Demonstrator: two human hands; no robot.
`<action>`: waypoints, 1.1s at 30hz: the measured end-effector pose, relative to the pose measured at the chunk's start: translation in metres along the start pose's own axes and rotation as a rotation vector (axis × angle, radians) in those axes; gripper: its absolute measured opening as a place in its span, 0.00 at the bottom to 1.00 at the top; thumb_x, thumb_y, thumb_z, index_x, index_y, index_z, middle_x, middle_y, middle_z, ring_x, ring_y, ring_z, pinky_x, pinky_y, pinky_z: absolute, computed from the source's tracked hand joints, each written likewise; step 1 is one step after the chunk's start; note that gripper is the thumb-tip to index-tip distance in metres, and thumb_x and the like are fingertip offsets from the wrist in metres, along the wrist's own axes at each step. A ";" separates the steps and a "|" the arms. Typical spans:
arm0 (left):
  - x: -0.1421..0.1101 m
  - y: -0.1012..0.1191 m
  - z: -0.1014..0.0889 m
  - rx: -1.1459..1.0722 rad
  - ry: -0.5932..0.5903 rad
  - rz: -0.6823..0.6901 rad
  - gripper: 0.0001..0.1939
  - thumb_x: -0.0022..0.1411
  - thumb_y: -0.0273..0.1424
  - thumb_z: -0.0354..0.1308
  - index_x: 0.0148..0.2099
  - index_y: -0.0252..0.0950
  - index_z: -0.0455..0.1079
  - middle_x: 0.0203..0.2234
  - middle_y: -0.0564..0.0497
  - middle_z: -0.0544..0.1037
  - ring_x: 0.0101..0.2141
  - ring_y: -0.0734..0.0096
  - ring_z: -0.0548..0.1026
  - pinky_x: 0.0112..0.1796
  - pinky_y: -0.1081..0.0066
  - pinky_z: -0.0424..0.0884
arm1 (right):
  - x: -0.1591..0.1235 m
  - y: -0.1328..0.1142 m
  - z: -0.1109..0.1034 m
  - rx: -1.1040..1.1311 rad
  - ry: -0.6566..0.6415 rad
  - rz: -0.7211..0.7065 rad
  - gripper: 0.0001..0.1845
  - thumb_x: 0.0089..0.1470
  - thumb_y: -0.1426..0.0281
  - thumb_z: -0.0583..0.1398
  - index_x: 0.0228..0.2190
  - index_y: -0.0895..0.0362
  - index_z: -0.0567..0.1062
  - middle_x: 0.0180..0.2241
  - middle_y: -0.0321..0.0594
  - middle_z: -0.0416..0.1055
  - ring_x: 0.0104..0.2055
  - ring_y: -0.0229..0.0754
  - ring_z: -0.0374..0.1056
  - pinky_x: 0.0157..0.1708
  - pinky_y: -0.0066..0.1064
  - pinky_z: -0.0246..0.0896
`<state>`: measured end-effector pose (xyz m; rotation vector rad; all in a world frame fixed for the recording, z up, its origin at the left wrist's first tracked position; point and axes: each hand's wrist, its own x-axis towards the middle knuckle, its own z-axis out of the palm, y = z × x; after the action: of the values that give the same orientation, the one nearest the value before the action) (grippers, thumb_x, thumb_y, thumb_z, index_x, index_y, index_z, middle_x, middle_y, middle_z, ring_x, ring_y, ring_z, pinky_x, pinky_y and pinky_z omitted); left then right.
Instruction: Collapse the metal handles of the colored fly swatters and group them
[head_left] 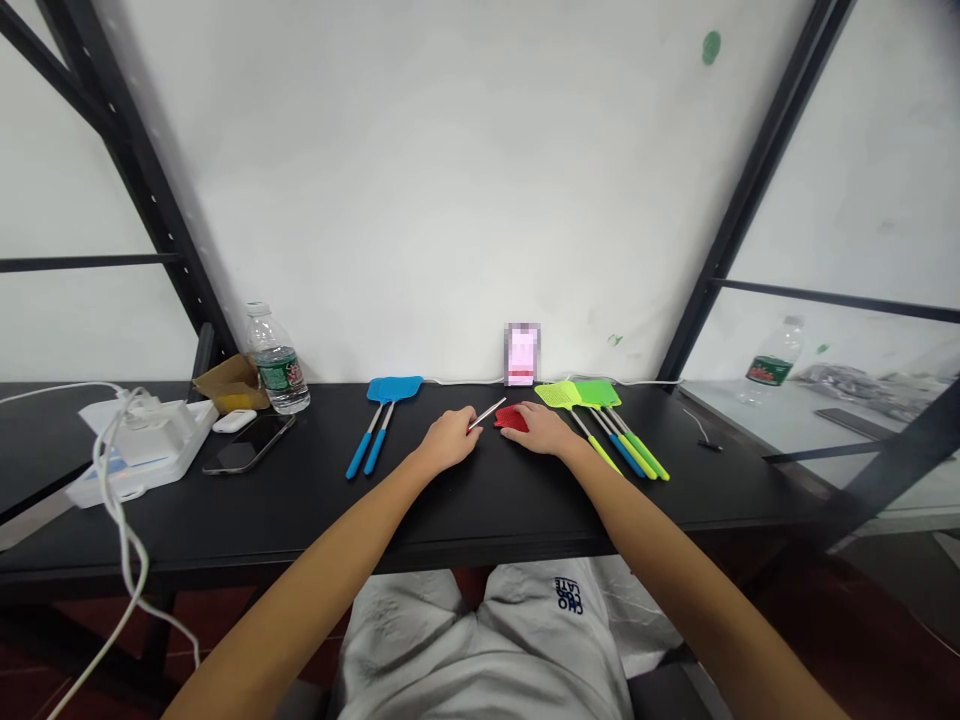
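Observation:
My left hand (450, 440) is closed around the red grip of a metal rod (489, 411), which points up and to the right over the black table. Just right of it, my right hand (543, 430) has its fingers on a red fly swatter head (511, 419), partly covering it. The rod's tip and the red head look apart. Two blue fly swatters (380, 432) lie to the left of my hands. Close to my right hand lie several fly swatters with yellow and green heads (596, 393), their handles pointing toward me.
A phone with a lit screen (523, 354) leans on the wall. Left on the table (450, 520) are a water bottle (279, 368), a cardboard box (234, 384), a dark phone (250, 444), a white earbud case (234, 421) and a white power strip (154, 445) with cables. A short cable (709, 445) lies right.

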<state>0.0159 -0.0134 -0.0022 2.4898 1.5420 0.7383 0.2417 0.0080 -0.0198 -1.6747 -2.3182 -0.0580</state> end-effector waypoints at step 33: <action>0.002 0.002 -0.003 -0.080 0.106 -0.016 0.06 0.62 0.34 0.55 0.38 0.38 0.67 0.27 0.50 0.76 0.31 0.66 0.74 0.31 0.72 0.62 | -0.004 -0.038 -0.020 -0.340 0.121 -0.129 0.18 0.65 0.72 0.43 0.44 0.60 0.71 0.38 0.52 0.75 0.39 0.49 0.71 0.37 0.35 0.55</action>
<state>0.0165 -0.0129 0.0021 2.4142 1.5317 0.9250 0.2112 -0.0117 0.0039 -1.6086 -2.4230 -0.5929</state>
